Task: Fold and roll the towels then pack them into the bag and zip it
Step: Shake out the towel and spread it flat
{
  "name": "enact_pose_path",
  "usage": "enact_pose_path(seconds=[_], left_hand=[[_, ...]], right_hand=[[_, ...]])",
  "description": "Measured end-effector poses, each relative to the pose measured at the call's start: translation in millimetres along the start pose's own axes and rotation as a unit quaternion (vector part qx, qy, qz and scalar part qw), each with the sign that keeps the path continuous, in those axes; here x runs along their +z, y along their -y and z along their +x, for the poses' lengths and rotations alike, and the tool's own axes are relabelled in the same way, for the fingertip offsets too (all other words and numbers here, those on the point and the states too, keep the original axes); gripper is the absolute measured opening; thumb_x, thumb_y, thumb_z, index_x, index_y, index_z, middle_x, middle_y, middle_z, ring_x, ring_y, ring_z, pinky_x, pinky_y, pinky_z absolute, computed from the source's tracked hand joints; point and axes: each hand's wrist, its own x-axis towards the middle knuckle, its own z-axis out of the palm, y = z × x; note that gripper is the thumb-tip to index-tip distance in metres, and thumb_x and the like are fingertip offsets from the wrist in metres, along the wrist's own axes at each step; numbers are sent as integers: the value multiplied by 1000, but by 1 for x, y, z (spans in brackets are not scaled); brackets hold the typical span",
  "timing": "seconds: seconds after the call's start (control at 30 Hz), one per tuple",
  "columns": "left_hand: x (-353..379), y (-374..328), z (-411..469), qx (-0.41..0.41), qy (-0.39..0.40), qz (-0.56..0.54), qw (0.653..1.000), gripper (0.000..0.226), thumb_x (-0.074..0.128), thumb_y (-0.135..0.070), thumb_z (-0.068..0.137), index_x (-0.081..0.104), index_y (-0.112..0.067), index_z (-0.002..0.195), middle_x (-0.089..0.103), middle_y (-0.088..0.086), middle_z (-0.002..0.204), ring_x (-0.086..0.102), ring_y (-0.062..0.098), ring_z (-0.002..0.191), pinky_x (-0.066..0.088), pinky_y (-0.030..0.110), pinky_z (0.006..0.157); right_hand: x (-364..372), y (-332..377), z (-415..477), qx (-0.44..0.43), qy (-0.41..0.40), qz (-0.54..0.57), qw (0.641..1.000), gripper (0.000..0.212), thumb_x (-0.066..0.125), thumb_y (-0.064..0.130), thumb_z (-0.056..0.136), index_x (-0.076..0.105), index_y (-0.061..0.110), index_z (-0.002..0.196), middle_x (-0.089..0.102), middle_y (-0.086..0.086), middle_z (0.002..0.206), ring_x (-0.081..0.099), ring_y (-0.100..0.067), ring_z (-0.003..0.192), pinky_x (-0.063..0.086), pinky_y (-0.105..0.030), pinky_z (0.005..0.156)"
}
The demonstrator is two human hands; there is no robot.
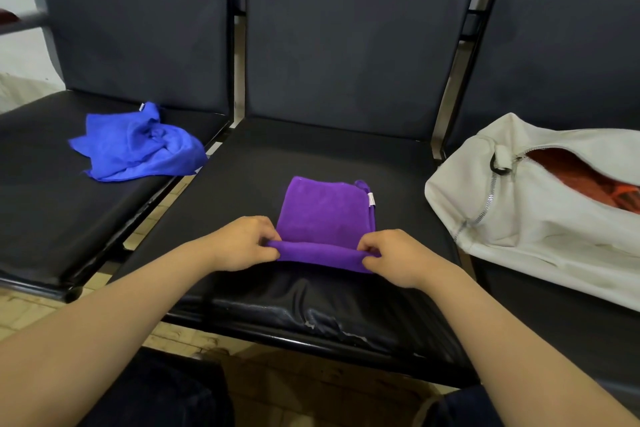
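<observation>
Blue towel (pixel 138 146) is lying crumpled on the left seat (pixel 52 201); left hand (pixel 242 243) and right hand (pixel 398 258) are pinching the rolled near edge of the purple towel (pixel 325 215) on the middle seat (pixel 311 156); white bag (pixel 519 211) is lying unzipped at right

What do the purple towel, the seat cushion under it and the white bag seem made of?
Purple towel: likely microfibre, matte fuzzy nap, rolling softly.
Seat cushion: probably vinyl or faux leather, glossy black, wrinkled and flaking at its front edge.
White bag: woven cloth, perhaps canvas, matte and creased.
</observation>
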Motion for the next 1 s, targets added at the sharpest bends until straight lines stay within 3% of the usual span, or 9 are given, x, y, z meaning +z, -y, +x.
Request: enact_pose_path(seconds=[0.1, 0.2, 0.4, 0.53, 0.6, 0.67, 0.73, 0.83, 1.0], left_hand=[[1, -2, 1, -35, -13, -64, 997, 11, 56, -22, 92, 66, -18, 90, 63, 0, 88, 58, 13, 77, 46, 30, 77], [3, -4, 1, -54, -17, -112, 992, 10, 53, -21, 94, 61, -16, 92, 62, -1, 81, 59, 12, 66, 46, 27, 69], [14, -1, 6, -94, -83, -32, 992, 18, 63, -33, 89, 53, -18, 95, 57, -4, 82, 55, 10, 71, 46, 27, 68], [21, 2, 9, 0, -173, 14, 985, 13, 69, -28, 85, 57, -22, 85, 48, -7, 87, 51, 11, 78, 46, 30, 77], [21, 3, 9, 49, -139, 25, 989, 15, 65, -39, 85, 65, -25, 89, 51, -10, 93, 52, 8, 87, 46, 32, 85], [19, 3, 6, 51, -66, 14, 996, 39, 62, -58, 76, 67, -28, 101, 50, -13, 102, 50, 5, 98, 42, 27, 93], [18, 4, 5, 50, -24, 8, 998, 43, 68, -48, 76, 63, -26, 113, 47, -13, 110, 48, 4, 105, 37, 22, 98], [17, 5, 7, 46, -44, 14, 998, 26, 64, -24, 87, 62, -26, 114, 52, -10, 110, 51, 6, 103, 39, 24, 97], [14, -5, 7, -9, -60, -63, 996, 8, 51, -21, 95, 57, -22, 100, 61, -6, 93, 58, 8, 85, 46, 28, 78]], right_hand=[[-2, 2, -1, 28, 4, 29, 999, 21, 46, 21, 99, 63, 16, 110, 63, -2, 104, 60, -15, 91, 45, -24, 73], [-1, 0, -1, 43, 0, 37, 998, 22, 42, 24, 99, 61, 16, 109, 62, -3, 106, 60, -17, 93, 45, -25, 71], [9, -3, 1, 84, -69, -21, 994, 18, 53, 34, 96, 46, 18, 102, 50, 2, 96, 52, -12, 77, 39, -23, 61], [10, -1, 4, 28, -155, -68, 985, 17, 63, 31, 90, 48, 23, 91, 46, 4, 99, 50, -12, 84, 43, -25, 72], [9, 0, 3, -32, -121, -40, 991, 15, 65, 34, 89, 55, 23, 89, 49, 7, 98, 50, -10, 88, 44, -25, 75], [9, 1, 1, -53, -65, -27, 996, 26, 70, 43, 83, 59, 22, 95, 53, 7, 100, 52, -12, 92, 47, -28, 81], [10, 0, 1, -39, -36, -51, 997, 34, 71, 43, 81, 57, 23, 104, 55, 6, 106, 51, -13, 97, 47, -30, 86], [10, -2, 3, -17, -38, -58, 997, 27, 64, 32, 90, 55, 24, 113, 57, 3, 117, 53, -14, 103, 46, -29, 89], [6, 3, 2, 39, -30, 33, 998, 15, 47, 24, 98, 51, 21, 112, 59, 1, 107, 57, -12, 89, 46, -23, 69]])
